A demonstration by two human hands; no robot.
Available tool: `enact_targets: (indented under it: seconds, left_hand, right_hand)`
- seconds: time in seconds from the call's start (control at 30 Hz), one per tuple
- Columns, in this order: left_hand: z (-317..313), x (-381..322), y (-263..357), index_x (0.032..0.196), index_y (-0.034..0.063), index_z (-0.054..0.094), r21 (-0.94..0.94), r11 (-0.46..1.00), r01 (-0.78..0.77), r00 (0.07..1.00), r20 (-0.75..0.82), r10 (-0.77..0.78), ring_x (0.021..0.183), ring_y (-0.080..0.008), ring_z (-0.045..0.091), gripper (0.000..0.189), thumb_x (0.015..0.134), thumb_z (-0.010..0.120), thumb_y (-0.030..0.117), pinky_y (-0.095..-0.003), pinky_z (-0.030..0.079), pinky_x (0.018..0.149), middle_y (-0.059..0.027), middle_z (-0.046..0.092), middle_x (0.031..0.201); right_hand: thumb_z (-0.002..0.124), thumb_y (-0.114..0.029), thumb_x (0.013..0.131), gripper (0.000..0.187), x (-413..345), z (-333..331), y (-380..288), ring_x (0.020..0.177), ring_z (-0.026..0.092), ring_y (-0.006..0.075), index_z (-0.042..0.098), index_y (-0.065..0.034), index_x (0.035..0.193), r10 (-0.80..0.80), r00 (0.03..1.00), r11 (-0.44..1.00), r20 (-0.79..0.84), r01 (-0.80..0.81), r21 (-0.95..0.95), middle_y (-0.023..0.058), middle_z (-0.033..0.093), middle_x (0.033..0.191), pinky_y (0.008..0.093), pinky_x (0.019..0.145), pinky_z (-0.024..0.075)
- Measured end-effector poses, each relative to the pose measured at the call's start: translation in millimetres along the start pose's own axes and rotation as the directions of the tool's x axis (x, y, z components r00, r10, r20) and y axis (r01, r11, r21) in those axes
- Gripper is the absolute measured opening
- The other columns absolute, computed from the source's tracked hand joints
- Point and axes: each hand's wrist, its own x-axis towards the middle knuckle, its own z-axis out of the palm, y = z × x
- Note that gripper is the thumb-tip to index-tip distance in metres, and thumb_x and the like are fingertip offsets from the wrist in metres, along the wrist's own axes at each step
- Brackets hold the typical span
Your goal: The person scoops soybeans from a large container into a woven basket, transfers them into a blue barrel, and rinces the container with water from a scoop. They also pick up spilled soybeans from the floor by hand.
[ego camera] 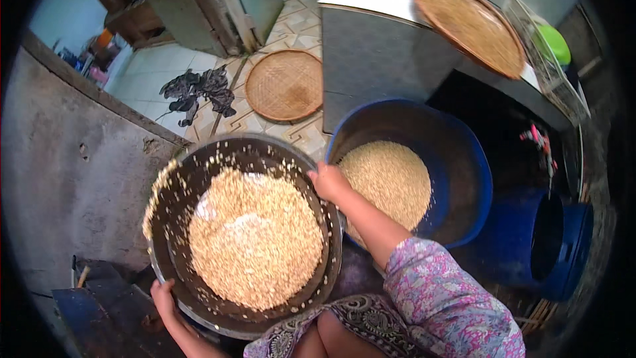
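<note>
A large dark round basin stands before me, with a heap of pale soybean-like beans in water and loose beans stuck along its wall and rim. My right hand grips the basin's upper right rim. At the lower left, my left hand holds the rim too, its fingers partly hidden. Right beside the basin, a wide blue plastic tub holds another heap of the pale beans; my right forearm passes over part of it.
A woven bamboo tray lies on the tiled floor near crumpled black plastic. Another woven tray rests on the tiled counter. Blue barrels stand at the right. A concrete wall bounds the left.
</note>
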Motion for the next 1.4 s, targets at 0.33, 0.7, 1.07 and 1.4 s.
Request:
enact_targets:
  seconds: [0.33,0.7,1.07,1.4]
  left_hand:
    - [21,-86,126,0.083,-0.0005,0.052,-0.316,0.873,-0.370,0.841,0.285,0.460,0.061,-0.0062,0.046,0.017,0.068,0.056,0.008,-0.0186,0.035,0.056,0.0005,0.053,0.072]
    - [77,-173,254,0.076,0.0001,0.053,-0.289,0.803,-0.521,0.671,0.443,0.595,0.056,-0.0045,0.042,0.012,0.069,0.057,0.010,-0.0200,0.034,0.050,0.0027,0.050,0.066]
    - [131,-188,267,0.072,0.0007,0.056,-0.159,0.827,-0.539,0.681,0.496,0.539,0.052,-0.0070,0.045,0.016,0.069,0.059,0.017,-0.0236,0.037,0.049,-0.0007,0.053,0.060]
    - [164,-211,291,0.069,0.0030,0.055,0.050,0.757,-0.652,0.648,0.554,0.522,0.049,-0.0086,0.044,0.024,0.075,0.056,0.026,-0.0246,0.036,0.044,-0.0023,0.051,0.057]
  right_hand:
    - [0.044,-0.027,0.080,0.035,-68,8,98,0.084,0.050,0.0410,0.045,0.0028,0.099,0.113,0.891,0.975,-0.440,-0.014,0.222,0.0275,0.053,0.087,0.0427,0.074,0.0404]
    - [0.045,-0.017,0.076,0.030,-69,27,133,0.086,0.054,0.0313,0.051,0.0007,0.100,0.150,0.986,0.531,0.070,-0.140,0.836,0.0213,0.055,0.092,0.0354,0.076,0.0402]
    - [0.044,-0.023,0.078,0.027,-71,-46,189,0.087,0.054,0.0277,0.056,-0.0060,0.096,0.110,0.990,0.978,-0.086,-0.123,-0.167,0.0180,0.055,0.096,0.0352,0.076,0.0418]
    - [0.061,-0.004,0.060,0.070,-215,-137,-78,0.092,0.044,0.0142,0.024,-0.0042,0.119,-0.657,0.747,0.262,0.102,0.099,0.960,0.0067,0.043,0.102,0.0272,0.073,0.0406]
